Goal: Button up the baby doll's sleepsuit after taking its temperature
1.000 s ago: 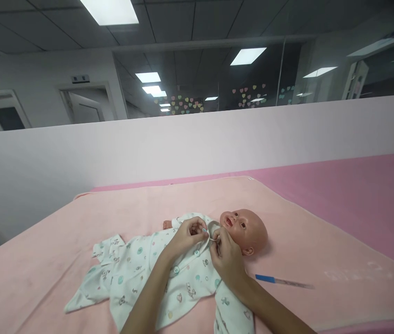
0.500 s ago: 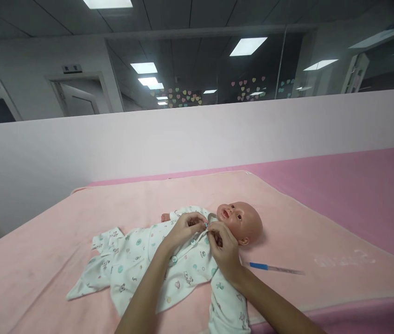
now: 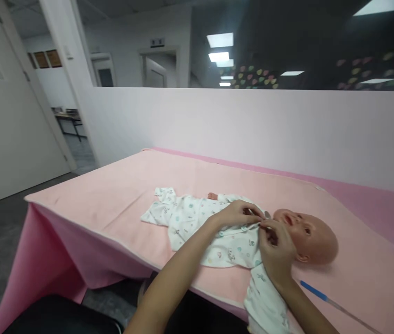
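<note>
A baby doll (image 3: 317,239) lies on its back on a pink blanket (image 3: 120,195), its head to the right. It wears a white printed romper (image 3: 197,215) with snap fasteners down the front. My left hand (image 3: 244,213) pinches the romper's front edge near the neck. Close against it, my right hand (image 3: 276,246) pinches the opposite edge just below the doll's chin. The fingertips of both hands nearly meet and hide the topmost fastener. One sleeve (image 3: 266,297) stretches toward me under my right forearm.
A blue-handled thin tool (image 3: 313,291) lies on the blanket right of my right forearm. Behind the table runs a white low wall (image 3: 235,125) with dark glass above. A black seat (image 3: 61,315) is at lower left, and a door (image 3: 12,106) stands at far left.
My view has swung left and down, so the doll and hands appear farther right, and the door and table edge have come into sight. Both hands keep their pinch at the neck.
</note>
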A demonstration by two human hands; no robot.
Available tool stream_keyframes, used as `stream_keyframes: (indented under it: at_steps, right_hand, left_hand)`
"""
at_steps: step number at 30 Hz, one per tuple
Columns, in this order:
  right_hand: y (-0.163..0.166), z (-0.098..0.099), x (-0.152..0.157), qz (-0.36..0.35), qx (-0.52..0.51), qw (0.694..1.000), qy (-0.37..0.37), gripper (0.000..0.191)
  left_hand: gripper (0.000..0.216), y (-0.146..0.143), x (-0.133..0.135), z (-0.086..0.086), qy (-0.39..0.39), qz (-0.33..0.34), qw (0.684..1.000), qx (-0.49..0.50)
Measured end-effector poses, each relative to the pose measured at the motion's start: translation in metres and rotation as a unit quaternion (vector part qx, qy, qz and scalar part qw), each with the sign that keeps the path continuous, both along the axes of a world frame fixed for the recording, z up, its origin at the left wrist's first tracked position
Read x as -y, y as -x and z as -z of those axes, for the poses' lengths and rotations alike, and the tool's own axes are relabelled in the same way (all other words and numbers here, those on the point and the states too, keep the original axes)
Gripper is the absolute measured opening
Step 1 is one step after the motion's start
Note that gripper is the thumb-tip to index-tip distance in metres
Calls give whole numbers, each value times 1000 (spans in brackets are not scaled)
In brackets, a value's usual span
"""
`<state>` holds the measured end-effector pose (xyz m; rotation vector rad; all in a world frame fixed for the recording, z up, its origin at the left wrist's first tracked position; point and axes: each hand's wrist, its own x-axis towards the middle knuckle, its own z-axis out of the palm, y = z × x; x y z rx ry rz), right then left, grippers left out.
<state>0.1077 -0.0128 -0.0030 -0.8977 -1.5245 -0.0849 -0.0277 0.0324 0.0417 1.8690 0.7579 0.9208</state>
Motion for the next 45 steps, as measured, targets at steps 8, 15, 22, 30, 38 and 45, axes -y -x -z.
stream_keyframes:
  at_steps: [8,15,22,30,38,45]
  right_hand:
    - [-4,1,1,35,21,999,-7,7]
    - [-4,2,-2,16,-4,1000,5,7]
    - [3,-2,-6,-8,-29,999,18,9]
    - [5,-8,-9,-26,-76,995,64,14]
    - [5,-10,-9,-36,-106,991,70,11]
    - [5,-8,-10,-38,-128,986,94,9]
  left_hand:
    - [23,1,6,1,1,15,1000,15]
    - [25,-1,1,2,12,-6,1000,26]
    - [26,-3,-3,-8,44,-37,998,30]
    - [27,0,-7,-15,50,-44,998,0]
    - [32,2,1,-24,21,-28,999,-40]
    - [29,2,2,-21,3,-35,997,-72]
